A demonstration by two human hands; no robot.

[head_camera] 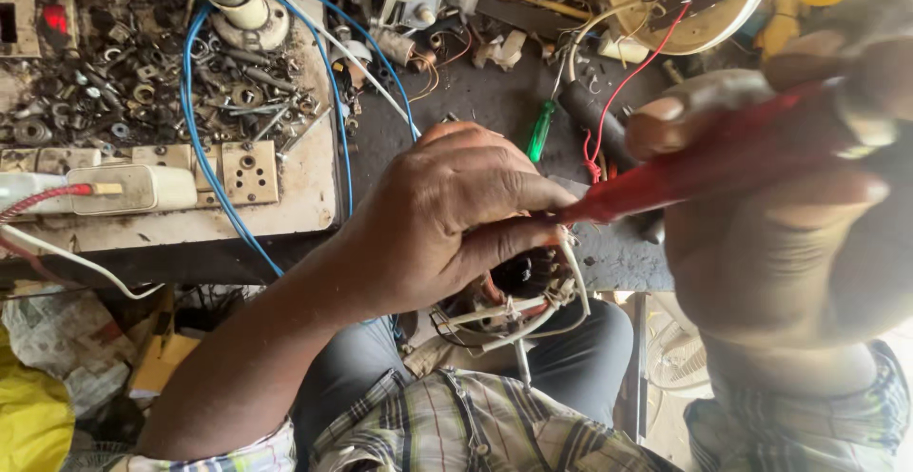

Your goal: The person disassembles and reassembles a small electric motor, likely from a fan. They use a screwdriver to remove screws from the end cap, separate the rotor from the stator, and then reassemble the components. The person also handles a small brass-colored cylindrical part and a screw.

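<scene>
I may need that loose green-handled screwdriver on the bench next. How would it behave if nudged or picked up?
The green-handled screwdriver looks small and slim, so probably light and stiff. Its rounded handle lies flat on the dark bench, so a sideways push may roll it. Wires and scraps crowd it, so it could snag on the red wire nearby.

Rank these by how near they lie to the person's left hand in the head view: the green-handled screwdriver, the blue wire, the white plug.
From the left hand:
1. Green-handled screwdriver, just above, on the dark bench.
2. Blue wire, left, looping over the board.
3. White plug, far left.
</scene>
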